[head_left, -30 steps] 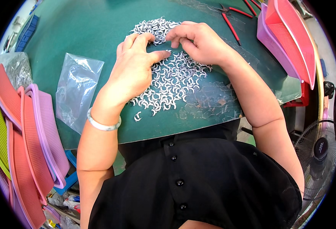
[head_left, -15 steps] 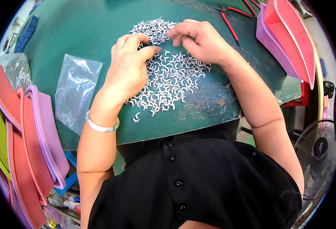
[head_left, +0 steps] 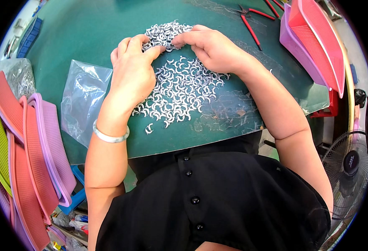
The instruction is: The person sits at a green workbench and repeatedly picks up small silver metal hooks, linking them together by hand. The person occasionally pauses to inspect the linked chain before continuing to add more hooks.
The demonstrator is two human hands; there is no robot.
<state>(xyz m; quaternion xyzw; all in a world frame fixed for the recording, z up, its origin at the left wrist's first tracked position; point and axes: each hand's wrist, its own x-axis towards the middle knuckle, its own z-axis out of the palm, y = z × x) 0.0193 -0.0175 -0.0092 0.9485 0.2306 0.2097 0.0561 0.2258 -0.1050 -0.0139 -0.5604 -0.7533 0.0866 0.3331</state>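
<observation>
On my head view, left hand (head_left: 131, 69), grip open, and right hand (head_left: 217, 50), grip I cannot tell, have shifted left around the far crescent heap (head_left: 164, 32) on the green tabletop (head_left: 83, 25), seemingly separating it from the near crescent scatter (head_left: 183, 90).

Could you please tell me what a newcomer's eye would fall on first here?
Probably the silvery crescent pieces on the green table, spread loosely nearer and piled in a heap beyond. The left hand and right hand flank that heap. Colourful perforated baskets crowd the left edge.
</observation>
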